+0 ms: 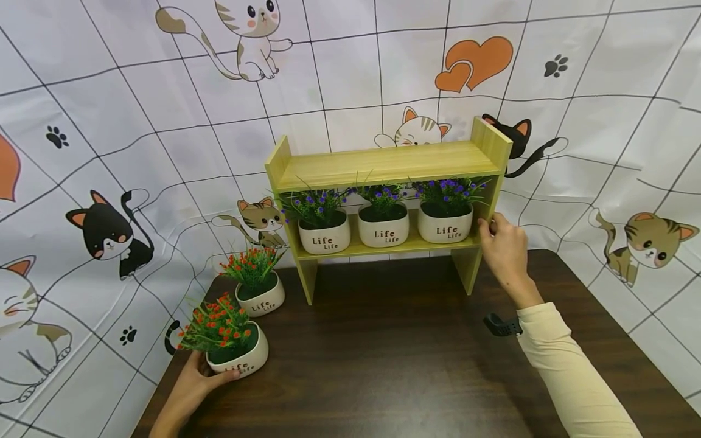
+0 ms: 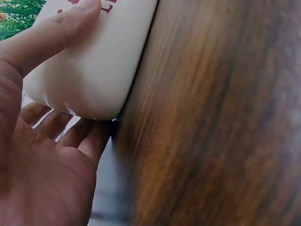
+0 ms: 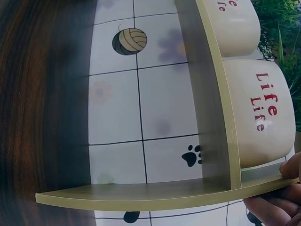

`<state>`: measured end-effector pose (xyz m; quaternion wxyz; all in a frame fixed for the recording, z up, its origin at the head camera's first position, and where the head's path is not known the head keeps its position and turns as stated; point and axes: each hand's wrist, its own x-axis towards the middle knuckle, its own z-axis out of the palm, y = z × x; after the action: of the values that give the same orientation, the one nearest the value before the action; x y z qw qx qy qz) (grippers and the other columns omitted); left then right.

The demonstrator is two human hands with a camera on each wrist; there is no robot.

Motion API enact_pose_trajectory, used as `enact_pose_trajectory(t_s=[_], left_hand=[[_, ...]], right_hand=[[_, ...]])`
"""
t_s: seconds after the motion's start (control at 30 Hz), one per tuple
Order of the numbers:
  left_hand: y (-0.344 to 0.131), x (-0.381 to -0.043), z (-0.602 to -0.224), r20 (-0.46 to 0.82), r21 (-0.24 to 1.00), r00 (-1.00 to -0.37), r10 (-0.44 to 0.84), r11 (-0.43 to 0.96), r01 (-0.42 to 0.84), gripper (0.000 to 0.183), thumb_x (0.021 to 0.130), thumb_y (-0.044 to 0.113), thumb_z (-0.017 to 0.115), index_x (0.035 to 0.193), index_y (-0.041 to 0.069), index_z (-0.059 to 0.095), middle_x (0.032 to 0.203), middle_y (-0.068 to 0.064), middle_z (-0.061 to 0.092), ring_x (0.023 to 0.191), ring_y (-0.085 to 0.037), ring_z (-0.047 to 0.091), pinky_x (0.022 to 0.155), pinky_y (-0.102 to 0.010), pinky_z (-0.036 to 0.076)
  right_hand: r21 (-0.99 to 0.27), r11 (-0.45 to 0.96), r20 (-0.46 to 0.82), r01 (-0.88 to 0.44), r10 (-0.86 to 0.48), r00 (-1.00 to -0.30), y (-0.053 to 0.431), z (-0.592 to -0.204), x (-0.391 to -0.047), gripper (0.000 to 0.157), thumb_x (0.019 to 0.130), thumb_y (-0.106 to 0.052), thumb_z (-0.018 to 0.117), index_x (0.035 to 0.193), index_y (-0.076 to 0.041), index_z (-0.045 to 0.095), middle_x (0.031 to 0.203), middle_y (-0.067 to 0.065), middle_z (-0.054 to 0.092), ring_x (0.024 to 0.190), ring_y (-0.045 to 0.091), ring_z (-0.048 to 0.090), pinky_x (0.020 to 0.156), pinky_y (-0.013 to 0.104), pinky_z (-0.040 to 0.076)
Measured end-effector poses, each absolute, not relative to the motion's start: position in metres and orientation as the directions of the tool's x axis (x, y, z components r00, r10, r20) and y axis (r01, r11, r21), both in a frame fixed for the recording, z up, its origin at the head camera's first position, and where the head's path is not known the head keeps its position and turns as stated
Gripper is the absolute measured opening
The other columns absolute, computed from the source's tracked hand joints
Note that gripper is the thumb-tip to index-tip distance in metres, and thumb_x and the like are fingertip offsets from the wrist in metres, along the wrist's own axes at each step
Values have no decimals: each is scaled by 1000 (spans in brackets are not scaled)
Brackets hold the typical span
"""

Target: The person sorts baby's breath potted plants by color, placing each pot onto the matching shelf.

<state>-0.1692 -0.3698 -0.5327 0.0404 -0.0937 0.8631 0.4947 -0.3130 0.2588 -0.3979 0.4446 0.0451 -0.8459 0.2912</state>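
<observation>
My left hand [image 1: 193,384] holds a white flowerpot [image 1: 253,356] with red artificial flowers at the table's left. In the left wrist view the thumb [image 2: 56,35] lies across the pot's lettered front, the other fingers behind it. A second red-flowered pot [image 1: 263,299] stands just behind. My right hand [image 1: 505,249] pinches the right side panel of a light wooden shelf [image 1: 389,163]; in the right wrist view the thumb is inside the panel [image 3: 141,203], the fingers outside. On the shelf's middle board sit three purple-flowered pots, left [image 1: 327,238], centre [image 1: 384,230] and right [image 1: 446,226].
The dark brown wooden table [image 1: 372,365] meets a white wall covering [image 1: 350,73] with grid lines and cartoon cats. The shelf stands near the wall at the table's back. A black watch-like band [image 1: 501,325] is at the right wrist.
</observation>
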Motion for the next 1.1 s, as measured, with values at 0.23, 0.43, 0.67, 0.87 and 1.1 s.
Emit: enact_pose_trajectory(t_s=[0.23, 0.43, 0.67, 0.87, 1.1], left_hand=[[-367, -171, -530, -189, 816, -972, -140, 528, -234, 114, 88, 33, 90, 169, 1, 15, 169, -32, 30, 157, -52, 30, 124, -62, 34], [-364, -173, -528, -174, 802, -972, -157, 551, -233, 112, 87, 36, 90, 168, 2, 20, 166, -32, 36, 154, -49, 39, 121, -54, 40], [-358, -173, -522, -193, 783, -964, -185, 563, -265, 121, 85, 46, 90, 170, 4, 16, 167, -34, 32, 155, -53, 33, 123, -68, 33], [-348, -175, -514, -132, 810, -975, -177, 548, -209, 117, 85, 43, 91, 171, 8, 20, 166, -29, 37, 153, -48, 39, 120, -59, 41], [-329, -177, -504, -53, 859, -987, -150, 497, -122, 106, 85, 31, 93, 167, 9, 30, 157, -24, 52, 143, -38, 52, 90, -14, 53]], right_hand=[[-443, 831, 784, -335, 179, -594, 260, -398, -313, 21, 99, -2, 67, 83, 11, 63, 50, 11, 47, 48, 30, 41, 49, 37, 28], [-440, 833, 787, -334, 180, -590, 260, -397, -314, 21, 99, -2, 68, 83, 11, 63, 50, 11, 48, 48, 30, 40, 50, 37, 28], [-441, 834, 781, -332, 174, -600, 259, -398, -315, 21, 100, -2, 67, 84, 10, 62, 51, 6, 42, 48, 28, 38, 49, 35, 26], [-446, 832, 781, -331, 181, -598, 260, -399, -315, 19, 100, -2, 67, 86, 11, 64, 51, 10, 47, 48, 28, 39, 49, 35, 26], [-442, 835, 779, -329, 175, -601, 260, -400, -315, 20, 101, -3, 67, 86, 11, 64, 50, 10, 46, 48, 27, 38, 49, 35, 26]])
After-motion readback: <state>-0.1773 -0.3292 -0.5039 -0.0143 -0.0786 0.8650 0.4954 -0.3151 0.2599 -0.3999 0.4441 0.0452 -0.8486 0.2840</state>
